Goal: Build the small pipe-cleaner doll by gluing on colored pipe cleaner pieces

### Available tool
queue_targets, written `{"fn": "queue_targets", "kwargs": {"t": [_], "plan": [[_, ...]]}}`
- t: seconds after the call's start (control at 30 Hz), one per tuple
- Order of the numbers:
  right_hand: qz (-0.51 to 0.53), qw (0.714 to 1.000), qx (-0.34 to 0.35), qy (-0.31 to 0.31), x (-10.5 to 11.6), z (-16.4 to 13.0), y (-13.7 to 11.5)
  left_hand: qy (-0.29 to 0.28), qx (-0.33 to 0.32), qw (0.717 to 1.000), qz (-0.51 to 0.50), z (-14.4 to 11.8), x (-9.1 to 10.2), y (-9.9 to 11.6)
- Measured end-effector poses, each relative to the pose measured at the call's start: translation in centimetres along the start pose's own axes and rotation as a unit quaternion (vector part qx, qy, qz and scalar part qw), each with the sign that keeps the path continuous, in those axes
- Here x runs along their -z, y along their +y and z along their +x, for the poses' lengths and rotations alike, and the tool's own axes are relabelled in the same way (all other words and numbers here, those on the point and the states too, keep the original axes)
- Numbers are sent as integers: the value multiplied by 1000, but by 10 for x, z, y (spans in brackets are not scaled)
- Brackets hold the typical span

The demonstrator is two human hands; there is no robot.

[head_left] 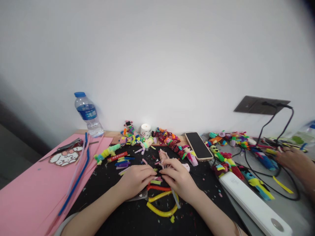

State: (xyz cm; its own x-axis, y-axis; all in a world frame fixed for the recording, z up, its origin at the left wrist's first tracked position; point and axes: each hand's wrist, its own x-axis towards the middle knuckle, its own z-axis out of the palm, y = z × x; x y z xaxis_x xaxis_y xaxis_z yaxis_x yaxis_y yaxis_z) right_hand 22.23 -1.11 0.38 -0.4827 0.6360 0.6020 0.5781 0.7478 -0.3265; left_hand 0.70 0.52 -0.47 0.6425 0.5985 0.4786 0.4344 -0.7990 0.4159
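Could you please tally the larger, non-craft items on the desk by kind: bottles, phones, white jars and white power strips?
Clear plastic water bottle with a blue cap: 1
Black-screened phone: 1
Small white round jar: 1
Long white power strip: 1
Total: 4
A second bottle may sit at the far right edge, but it is too cut off to count.

Clutter Around a Craft Counter

A clear plastic water bottle with a blue cap (88, 114) stands by the white wall on the counter (118, 134). Pink paper sheets (31, 190) carry long blue pipe cleaners (78, 178). A small white jar (145, 130) sits among finished figures, a dark smartphone (198, 146) lies face up, and a white power strip (256, 205) trails black cables (275, 186)
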Motion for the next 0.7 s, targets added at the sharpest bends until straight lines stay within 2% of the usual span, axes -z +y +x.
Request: {"fn": "queue_targets", "kwargs": {"t": [0.4, 0.7], "plan": [[8, 999, -32, -15, 2, -1, 2, 8, 17, 1000, -6, -1, -1, -1], [-6, 999, -36, -4, 4, 2, 2, 10, 24, 1000, -13, 0, -1, -1]]}}
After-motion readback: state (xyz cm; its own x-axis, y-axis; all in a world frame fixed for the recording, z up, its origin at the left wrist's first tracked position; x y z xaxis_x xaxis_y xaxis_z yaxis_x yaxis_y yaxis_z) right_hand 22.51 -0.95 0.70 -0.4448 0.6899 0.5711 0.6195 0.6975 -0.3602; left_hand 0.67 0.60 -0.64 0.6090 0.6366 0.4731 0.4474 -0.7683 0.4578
